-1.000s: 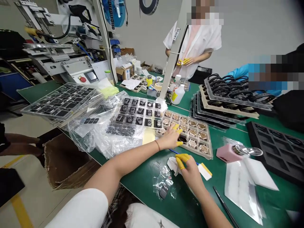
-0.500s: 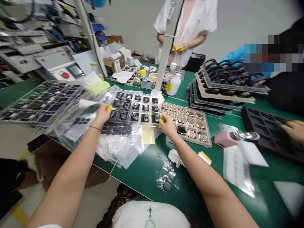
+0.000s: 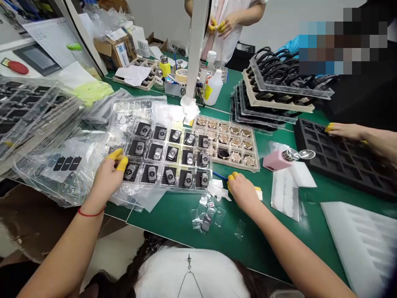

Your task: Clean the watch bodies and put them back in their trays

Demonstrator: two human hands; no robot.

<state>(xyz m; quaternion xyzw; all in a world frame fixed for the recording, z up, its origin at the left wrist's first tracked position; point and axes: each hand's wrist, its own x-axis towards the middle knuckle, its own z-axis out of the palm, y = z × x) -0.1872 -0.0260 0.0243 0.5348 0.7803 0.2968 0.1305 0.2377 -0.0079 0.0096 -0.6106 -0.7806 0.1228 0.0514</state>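
Observation:
My left hand (image 3: 108, 174), with yellow finger cots, pinches the left edge of a clear plastic tray (image 3: 145, 159). Rows of grey smartwatch bodies (image 3: 170, 177) sit in its pockets on black pads, mostly with their backs up. To the right of the tray, my right hand (image 3: 243, 188) has its fingers curled together at the end of a thin blue stick (image 3: 219, 176). A crumpled white tissue (image 3: 218, 189) lies beside the stick. Partly hidden behind my right hand is a small yellow-and-white item (image 3: 259, 193).
A beige tray of gold watches (image 3: 252, 160) lies behind. Stacked trays (image 3: 263, 107), a pink pump bottle (image 3: 275, 160) and a black foam tray (image 3: 347, 161) stand rightward, with a co-worker's hand (image 3: 347, 130) over it. Plastic bags (image 3: 62, 182) lie left; a post (image 3: 198, 45) rises behind.
The clear tray has come down flat, nearer me. My right hand has left its right edge and moved right to the blue stick. My left hand stays at the tray's left side.

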